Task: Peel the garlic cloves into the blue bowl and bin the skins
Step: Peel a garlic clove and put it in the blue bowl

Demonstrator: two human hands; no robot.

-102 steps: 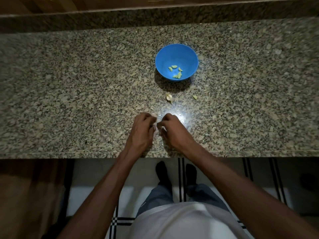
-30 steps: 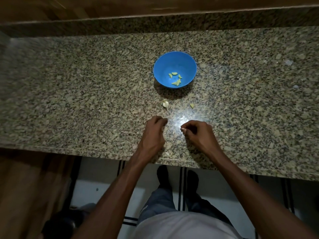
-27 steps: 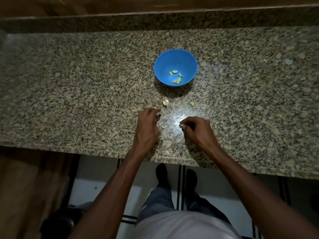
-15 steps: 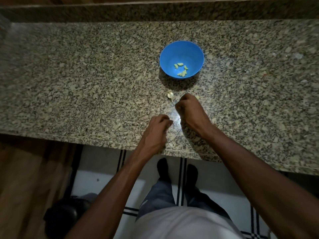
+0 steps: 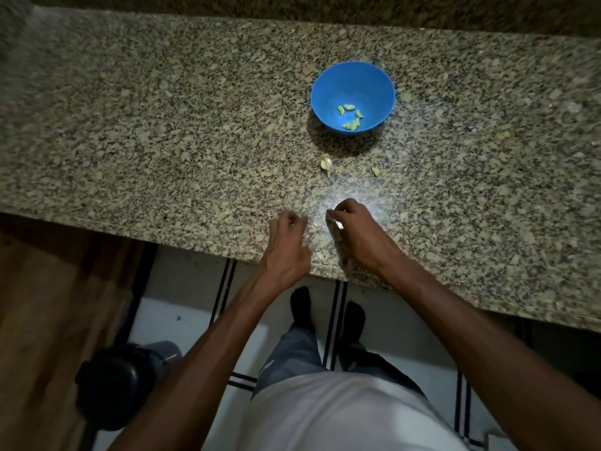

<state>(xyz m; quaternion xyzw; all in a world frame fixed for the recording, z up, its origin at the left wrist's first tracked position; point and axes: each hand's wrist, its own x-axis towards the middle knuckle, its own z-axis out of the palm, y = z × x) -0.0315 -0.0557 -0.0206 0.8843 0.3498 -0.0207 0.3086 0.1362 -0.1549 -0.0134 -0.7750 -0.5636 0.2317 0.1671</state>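
While round blue plastic bowl (image 5: 353, 97) holds peeled cloves (image 5: 350, 117), right hand (image 5: 356, 234) pinches pale skin scrap (image 5: 338, 224) nearer counter edge; left hand (image 5: 287, 244) curled beside, contents unclear.

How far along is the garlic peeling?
Partly done. Several peeled cloves lie in the blue bowl. The right hand pinches a pale bit; the left hand is curled beside it. An unpeeled clove, another piece and skins remain on the counter.

My kitchen is dim; one light overhead, perhaps on my head, throws a glare patch on the granite counter (image 5: 354, 203) and a shadow below the blue bowl (image 5: 353, 96). Edges blur, darken and bend.
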